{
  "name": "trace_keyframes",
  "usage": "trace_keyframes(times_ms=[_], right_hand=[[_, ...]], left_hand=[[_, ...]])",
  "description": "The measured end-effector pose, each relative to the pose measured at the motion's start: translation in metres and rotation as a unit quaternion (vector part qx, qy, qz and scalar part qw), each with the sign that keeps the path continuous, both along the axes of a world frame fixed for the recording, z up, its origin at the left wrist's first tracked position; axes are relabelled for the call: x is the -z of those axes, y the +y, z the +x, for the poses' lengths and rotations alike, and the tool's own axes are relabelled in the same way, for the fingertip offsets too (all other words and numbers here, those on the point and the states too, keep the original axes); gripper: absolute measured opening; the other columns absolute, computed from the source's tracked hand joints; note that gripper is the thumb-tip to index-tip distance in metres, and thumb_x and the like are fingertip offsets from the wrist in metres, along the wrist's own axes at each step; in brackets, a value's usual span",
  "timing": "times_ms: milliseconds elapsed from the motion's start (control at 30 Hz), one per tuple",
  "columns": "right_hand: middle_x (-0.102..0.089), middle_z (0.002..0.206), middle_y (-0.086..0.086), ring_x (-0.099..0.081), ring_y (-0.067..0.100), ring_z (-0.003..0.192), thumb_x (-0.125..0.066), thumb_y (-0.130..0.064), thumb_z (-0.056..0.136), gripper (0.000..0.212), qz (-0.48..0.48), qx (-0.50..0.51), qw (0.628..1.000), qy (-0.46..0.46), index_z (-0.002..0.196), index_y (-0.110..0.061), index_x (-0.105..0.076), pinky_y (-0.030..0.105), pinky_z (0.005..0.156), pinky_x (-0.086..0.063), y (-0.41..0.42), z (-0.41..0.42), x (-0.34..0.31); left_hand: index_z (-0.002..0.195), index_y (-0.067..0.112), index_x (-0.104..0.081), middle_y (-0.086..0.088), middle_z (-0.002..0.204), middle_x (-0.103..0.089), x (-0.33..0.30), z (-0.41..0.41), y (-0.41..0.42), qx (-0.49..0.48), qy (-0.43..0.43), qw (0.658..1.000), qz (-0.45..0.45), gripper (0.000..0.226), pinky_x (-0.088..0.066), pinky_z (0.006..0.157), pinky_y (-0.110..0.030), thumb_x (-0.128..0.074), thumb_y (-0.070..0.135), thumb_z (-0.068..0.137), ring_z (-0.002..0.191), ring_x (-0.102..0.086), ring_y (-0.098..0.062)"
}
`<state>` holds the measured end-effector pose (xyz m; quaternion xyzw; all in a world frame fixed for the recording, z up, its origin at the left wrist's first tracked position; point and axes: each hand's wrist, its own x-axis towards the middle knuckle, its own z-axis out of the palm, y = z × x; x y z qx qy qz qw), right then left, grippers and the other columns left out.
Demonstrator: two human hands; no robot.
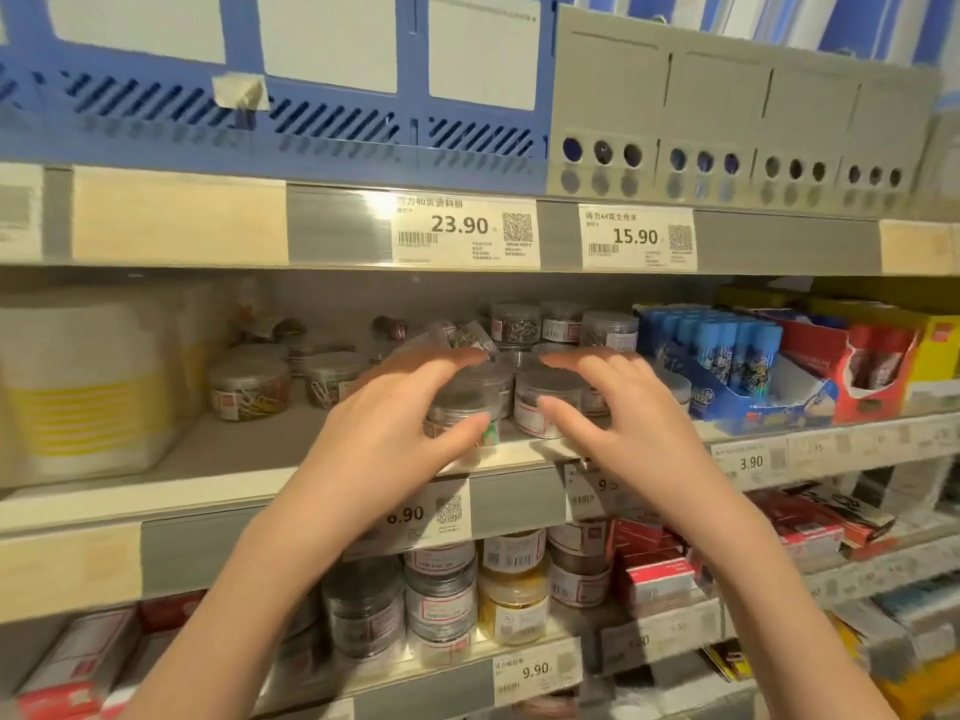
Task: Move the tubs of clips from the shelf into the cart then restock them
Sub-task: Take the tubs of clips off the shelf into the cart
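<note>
Stationery shelving filled the view, and the middle shelf (249, 459) carried the tubs of clips behind its front lip, with no cart visible. Your left hand (384, 428) was spread, fingers curled round the left front tub (467, 402), while your right hand (623, 413) hung spread beside the right front tub (545, 400); firm contact could not be confirmed. Advice: close squarely on the walls, lift clear, avoid nudging the glue sticks (727, 340).

Clear round tubs of clips (548, 402) upright, clustered mid-shelf (249, 449); lids on; labels front.
</note>
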<state>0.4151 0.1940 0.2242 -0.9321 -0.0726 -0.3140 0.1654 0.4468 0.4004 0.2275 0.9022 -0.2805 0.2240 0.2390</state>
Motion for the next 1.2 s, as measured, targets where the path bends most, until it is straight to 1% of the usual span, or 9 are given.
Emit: trace_keyframes(times_ms=[167, 300, 500, 633, 800, 900, 967, 1033, 1200], right_hand=[[-0.06, 0.119, -0.005, -0.05, 0.016, 0.112, -0.052, -0.047, 0.084, 0.047, 0.009, -0.007, 0.998, 0.066, 0.13, -0.04, -0.047, 0.037, 0.091, -0.045, -0.01, 0.015, -0.008], [-0.066, 0.108, -0.004, -0.06, 0.015, 0.095, -0.052, -0.049, 0.081, 0.044, -0.012, -0.025, 0.994, 0.105, 0.124, -0.041, -0.051, 0.038, 0.083, -0.05, -0.019, 0.027, -0.013], [-0.056, 0.122, -0.015, -0.053, 0.011, 0.11, -0.052, -0.06, 0.072, 0.053, -0.016, -0.1, 0.987, 0.124, 0.123, -0.044, -0.05, 0.04, 0.092, -0.047, -0.028, 0.034, -0.018], [-0.054, 0.124, -0.013, -0.046, 0.006, 0.113, -0.062, -0.05, 0.078, 0.045, -0.031, -0.132, 0.983, 0.127, 0.121, -0.04, -0.054, 0.033, 0.093, -0.044, -0.031, 0.035, -0.023], [-0.053, 0.129, -0.013, -0.046, 0.006, 0.115, -0.07, -0.046, 0.077, 0.052, -0.051, -0.149, 0.977, 0.143, 0.126, -0.041, -0.052, 0.022, 0.086, -0.039, -0.036, 0.034, -0.029], [-0.054, 0.118, -0.017, -0.047, 0.006, 0.109, -0.07, -0.046, 0.076, 0.051, -0.05, -0.151, 0.978, 0.135, 0.124, -0.041, -0.053, 0.021, 0.082, -0.037, -0.035, 0.032, -0.03], [-0.046, 0.094, -0.029, -0.045, 0.002, 0.098, -0.071, -0.046, 0.076, 0.05, -0.039, -0.151, 0.979, 0.128, 0.123, -0.039, -0.054, 0.02, 0.079, -0.036, -0.035, 0.031, -0.03], [-0.038, 0.082, -0.031, -0.045, 0.0, 0.094, -0.072, -0.045, 0.075, 0.05, -0.026, -0.154, 0.98, 0.124, 0.121, -0.038, -0.056, 0.02, 0.077, -0.037, -0.035, 0.031, -0.029], [-0.055, 0.102, -0.021, -0.055, 0.002, 0.096, -0.073, -0.048, 0.071, 0.051, 0.002, -0.166, 0.98, 0.109, 0.118, -0.042, -0.054, 0.026, 0.081, -0.048, -0.036, 0.033, -0.024]], left_hand=[[0.128, 0.056, -0.032, 0.019, 0.126, -0.054, -0.002, 0.011, -0.01, 0.028, 0.037, 0.999, -0.013, 0.054, -0.045, 0.095, -0.038, -0.042, 0.069, 0.076, 0.115, -0.051, -0.007], [0.13, 0.051, -0.038, 0.021, 0.133, -0.047, -0.004, 0.014, -0.015, 0.013, 0.063, 0.998, -0.017, 0.056, -0.042, 0.1, -0.034, -0.049, 0.061, 0.076, 0.122, -0.045, -0.004], [0.129, 0.046, -0.042, 0.018, 0.128, -0.051, -0.008, 0.013, -0.023, 0.002, 0.094, 0.995, -0.028, 0.055, -0.042, 0.097, -0.025, -0.059, 0.053, 0.077, 0.117, -0.048, -0.001], [0.129, 0.042, -0.043, 0.016, 0.124, -0.053, -0.009, 0.011, -0.029, -0.017, 0.087, 0.995, -0.036, 0.056, -0.039, 0.091, -0.02, -0.063, 0.046, 0.077, 0.111, -0.048, 0.0], [0.132, 0.041, -0.04, 0.016, 0.121, -0.052, -0.012, 0.006, -0.034, -0.032, 0.076, 0.996, -0.033, 0.061, -0.036, 0.085, -0.018, -0.066, 0.046, 0.078, 0.104, -0.046, 0.001], [0.134, 0.04, -0.038, 0.018, 0.116, -0.048, -0.013, 0.003, -0.039, -0.038, 0.075, 0.996, -0.03, 0.064, -0.033, 0.081, -0.015, -0.067, 0.047, 0.077, 0.101, -0.043, 0.003], [0.134, 0.041, -0.037, 0.016, 0.121, -0.05, -0.012, 0.003, -0.04, -0.039, 0.076, 0.996, -0.031, 0.066, -0.034, 0.083, -0.017, -0.067, 0.049, 0.076, 0.103, -0.043, 0.003], [0.133, 0.043, -0.038, 0.015, 0.125, -0.051, -0.01, 0.004, -0.04, -0.041, 0.082, 0.995, -0.037, 0.066, -0.036, 0.086, -0.019, -0.066, 0.053, 0.074, 0.106, -0.045, 0.002], [0.132, 0.044, -0.039, 0.014, 0.131, -0.05, -0.008, 0.003, -0.039, -0.051, 0.095, 0.992, -0.062, 0.067, -0.037, 0.086, -0.02, -0.065, 0.057, 0.072, 0.115, -0.047, -0.003]])
